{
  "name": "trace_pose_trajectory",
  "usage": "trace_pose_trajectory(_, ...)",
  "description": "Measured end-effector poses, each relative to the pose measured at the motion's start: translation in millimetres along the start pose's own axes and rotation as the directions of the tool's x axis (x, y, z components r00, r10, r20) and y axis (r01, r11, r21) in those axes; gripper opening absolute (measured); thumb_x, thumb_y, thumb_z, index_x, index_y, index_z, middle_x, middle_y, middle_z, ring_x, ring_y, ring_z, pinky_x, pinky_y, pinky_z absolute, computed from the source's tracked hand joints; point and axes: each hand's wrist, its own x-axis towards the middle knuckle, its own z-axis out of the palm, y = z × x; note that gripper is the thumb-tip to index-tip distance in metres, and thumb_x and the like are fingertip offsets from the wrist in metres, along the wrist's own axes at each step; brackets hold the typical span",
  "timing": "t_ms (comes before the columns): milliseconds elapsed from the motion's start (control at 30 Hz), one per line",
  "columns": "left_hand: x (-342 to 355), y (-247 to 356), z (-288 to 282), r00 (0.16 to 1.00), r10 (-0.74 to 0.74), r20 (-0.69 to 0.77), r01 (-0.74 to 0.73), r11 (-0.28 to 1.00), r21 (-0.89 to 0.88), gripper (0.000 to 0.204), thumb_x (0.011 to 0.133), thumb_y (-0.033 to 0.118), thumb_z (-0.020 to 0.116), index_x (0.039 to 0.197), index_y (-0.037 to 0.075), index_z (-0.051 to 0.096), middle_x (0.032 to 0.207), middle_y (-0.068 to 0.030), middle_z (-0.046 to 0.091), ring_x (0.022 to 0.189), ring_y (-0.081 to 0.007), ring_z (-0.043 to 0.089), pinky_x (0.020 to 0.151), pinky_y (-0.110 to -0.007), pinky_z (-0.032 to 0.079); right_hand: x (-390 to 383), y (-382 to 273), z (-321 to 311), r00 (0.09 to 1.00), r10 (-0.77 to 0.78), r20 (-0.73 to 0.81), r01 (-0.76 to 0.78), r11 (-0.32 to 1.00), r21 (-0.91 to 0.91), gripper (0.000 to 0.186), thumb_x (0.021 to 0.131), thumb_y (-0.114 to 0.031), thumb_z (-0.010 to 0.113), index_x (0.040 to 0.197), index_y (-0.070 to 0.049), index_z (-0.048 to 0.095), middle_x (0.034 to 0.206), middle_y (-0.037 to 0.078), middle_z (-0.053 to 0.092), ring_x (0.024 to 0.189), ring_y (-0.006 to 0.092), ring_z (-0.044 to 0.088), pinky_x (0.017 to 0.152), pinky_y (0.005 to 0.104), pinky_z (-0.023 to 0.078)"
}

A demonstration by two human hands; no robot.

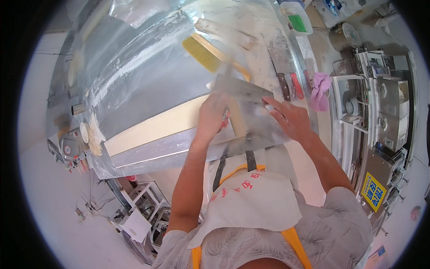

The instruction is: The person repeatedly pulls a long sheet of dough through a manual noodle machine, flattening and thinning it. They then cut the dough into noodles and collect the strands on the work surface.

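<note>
My left hand (214,115) is closed over the right end of a long pale dough sheet (156,125), with something red showing at its fingers; what it grips is mostly hidden. Above and between my hands hangs a broad, flat metal blade (247,88), tilted and slightly smeared by motion. At the blade's right end, the thumb and fingers of my right hand (290,119) pinch its edge. A narrow pale strip (237,117) lies between the two hands, pointing toward me. Beyond the blade rests a wooden brush with yellow bristles (202,53).
A floury wooden piece (226,33) lies behind the brush. Right of the blade are a dark-handled knife (284,86) and a red-handled tool (296,86). A pink cloth (320,92) hangs by the table's right edge. Loose crumbs (95,139) sit at the left.
</note>
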Motion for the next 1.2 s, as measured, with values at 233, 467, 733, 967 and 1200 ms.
trace_pose_trajectory(233,-10,15,14,0.999,-0.031,-0.031,0.033,0.998,0.062,0.031,0.115,0.034,0.058,0.102,0.006,0.061,0.068,-0.0027,0.061,0.049,-0.0117,0.054,0.047,-0.029,0.043,-1,22,-20,0.999,-0.042,-0.023,0.04,0.996,-0.074,0.041,0.108,-0.037,0.064,0.149,-0.034,0.065,0.075,0.006,0.061,0.066,0.0255,0.063,0.058,0.0406,0.049)
trace_pose_trajectory(467,-20,25,16,0.999,-0.008,-0.045,0.013,0.994,0.11,0.031,0.115,0.034,0.058,0.101,0.007,0.062,0.069,-0.0027,0.062,0.049,-0.0113,0.054,0.046,-0.029,0.043,-3,27,-28,0.995,-0.094,0.027,0.095,0.995,-0.026,0.043,0.108,-0.038,0.064,0.15,-0.033,0.064,0.074,0.007,0.059,0.066,0.0257,0.062,0.058,0.0415,0.047)
trace_pose_trajectory(733,-27,25,4,0.997,0.0,-0.075,0.008,0.994,0.105,0.032,0.115,0.035,0.058,0.098,0.008,0.06,0.069,-0.0026,0.063,0.049,-0.0108,0.054,0.046,-0.028,0.043,8,31,-23,0.994,-0.094,-0.055,0.099,0.99,0.105,0.043,0.107,-0.034,0.066,0.15,-0.03,0.064,0.075,0.008,0.06,0.065,0.0275,0.06,0.06,0.0416,0.047)
trace_pose_trajectory(967,-24,22,-10,0.993,-0.05,0.111,0.078,0.961,-0.266,0.041,0.116,0.043,0.048,0.095,0.009,0.057,0.064,-0.001,0.056,0.046,-0.0124,0.051,0.045,-0.029,0.043,16,38,-9,0.983,-0.062,-0.175,0.099,0.973,0.21,0.039,0.107,-0.031,0.066,0.146,-0.027,0.069,0.074,0.008,0.059,0.066,0.0265,0.061,0.063,0.0382,0.049)
trace_pose_trajectory(1200,-16,-7,-24,0.649,0.437,0.623,0.592,0.225,-0.774,0.043,0.116,0.043,0.036,0.095,0.009,0.052,0.061,-0.0019,0.054,0.043,-0.0158,0.05,0.047,-0.032,0.045,-2,-3,0,0.981,-0.145,-0.131,0.182,0.923,0.339,0.042,0.106,-0.029,0.068,0.147,-0.026,0.069,0.076,0.006,0.061,0.064,0.0245,0.059,0.061,0.0363,0.049)
